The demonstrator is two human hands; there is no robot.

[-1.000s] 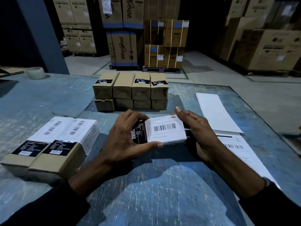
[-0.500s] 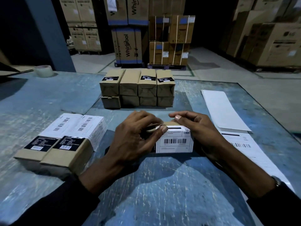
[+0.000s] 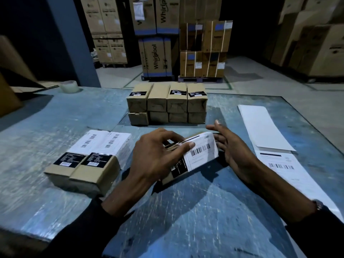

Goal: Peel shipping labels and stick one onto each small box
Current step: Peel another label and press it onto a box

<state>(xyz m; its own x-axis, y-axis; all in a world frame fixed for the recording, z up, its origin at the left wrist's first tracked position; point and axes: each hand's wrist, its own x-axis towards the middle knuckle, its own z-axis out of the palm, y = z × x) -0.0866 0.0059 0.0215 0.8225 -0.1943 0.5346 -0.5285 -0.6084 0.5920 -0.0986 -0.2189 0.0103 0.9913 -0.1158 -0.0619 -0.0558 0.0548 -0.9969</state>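
1. Between our two hands, near the middle of the tabletop (image 3: pixel 55 112), lies the small box (image 3: pixel 188 161) we are working on: brown card, tilted, one end lifted toward the far side, with a white shipping label (image 3: pixel 202 152) wrapped over its top and a black printed sticker lower on its side.
2. Our left hand (image 3: pixel 158 157) grips the box from above, fingers (image 3: pixel 186 146) curled over the top edge and the thumb resting on the label; our right hand (image 3: pixel 232 146) stands just beside the far end with its fingers straight and spread, holding nothing.
3. We judge the sticking step on this box all but finished; whether the label's far edge is fully pressed down we cannot tell, as the frame is blurred there.
4. The next move, we think, calls for setting this box beside the two labelled boxes (image 3: pixel 89 157) on our left, then fetching a bare one from the stack of unlabelled boxes (image 3: pixel 167 103) beyond.
5. A fresh label must then be peeled from the label sheet (image 3: pixel 283 168) on our right, which lies partly under a blank backing sheet (image 3: pixel 260 125).
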